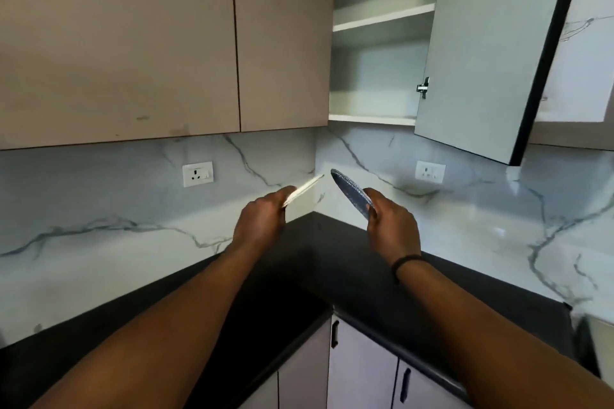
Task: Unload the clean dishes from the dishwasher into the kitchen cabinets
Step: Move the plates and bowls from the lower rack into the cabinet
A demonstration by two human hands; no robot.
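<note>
My left hand (260,221) grips a white plate (305,189) by its near rim; the plate is seen edge-on and tilts up to the right. My right hand (392,226) holds a speckled blue-grey plate (350,194), tilted up to the left. Both plates hang above the corner of the black countertop (319,252), their far rims close together but apart. Up and to the right, an upper cabinet (378,56) stands open, its white shelves bare, its door (488,50) swung out to the right.
Closed beige upper cabinets (159,40) fill the left. A marble backsplash carries two white wall sockets (198,174) (430,171). Lower cabinet doors with dark handles (335,334) sit beneath the counter corner. The open door's lower corner juts out over the right counter.
</note>
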